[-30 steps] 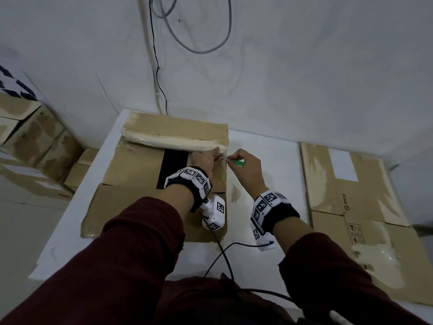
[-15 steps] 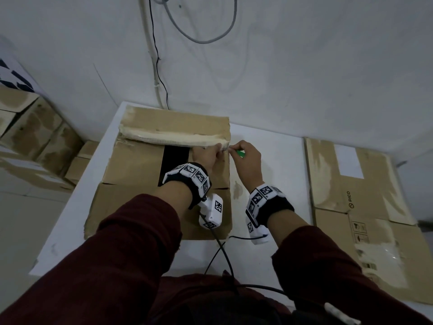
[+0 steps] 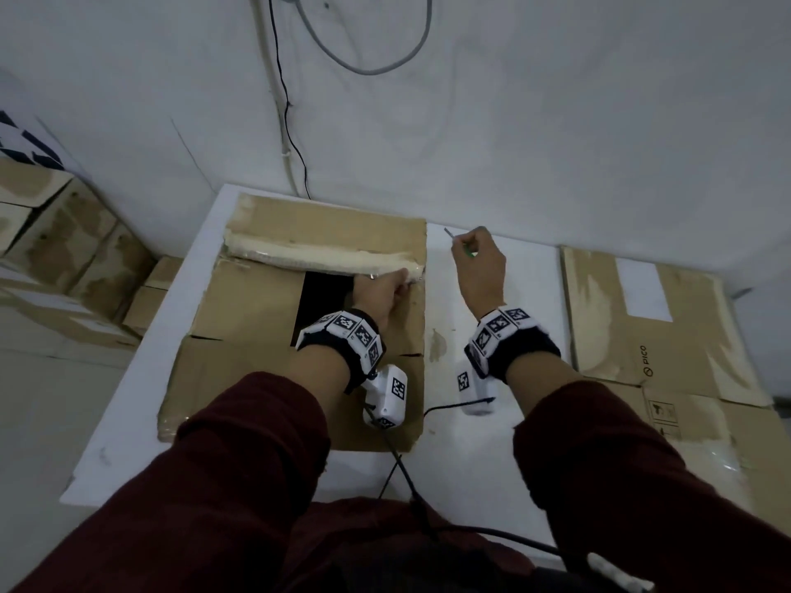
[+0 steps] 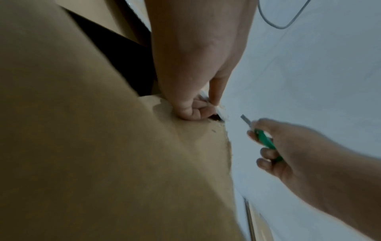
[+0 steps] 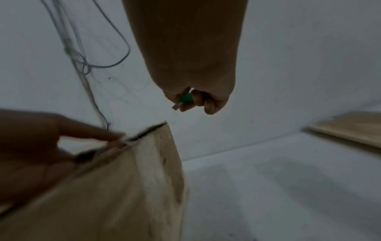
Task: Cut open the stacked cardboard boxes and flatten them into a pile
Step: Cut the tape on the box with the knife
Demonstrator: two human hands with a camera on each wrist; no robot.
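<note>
Cardboard box (image 3: pixel 274 318) on the white desk (image 3: pixel 492 442), tape seam being opened at its far right corner.

Person's left hand (image 3: pixel 379 291) has its fingers curled round the edge of the top flap (image 3: pixel 325 241) right at that corner, pinching it. Right hand (image 3: pixel 479 267) is wrapped around a green utility knife (image 4: pixel 266 141), blade out, hanging in the air just right of the box and not touching it. Best bet for the next cut is probably keeping the flap pulled taut and running the blade shallow along the seam, away from those left fingers, since they sit right next to the cut line. Flattened boxes (image 3: pixel 667 336) lie well off to the right.
</note>
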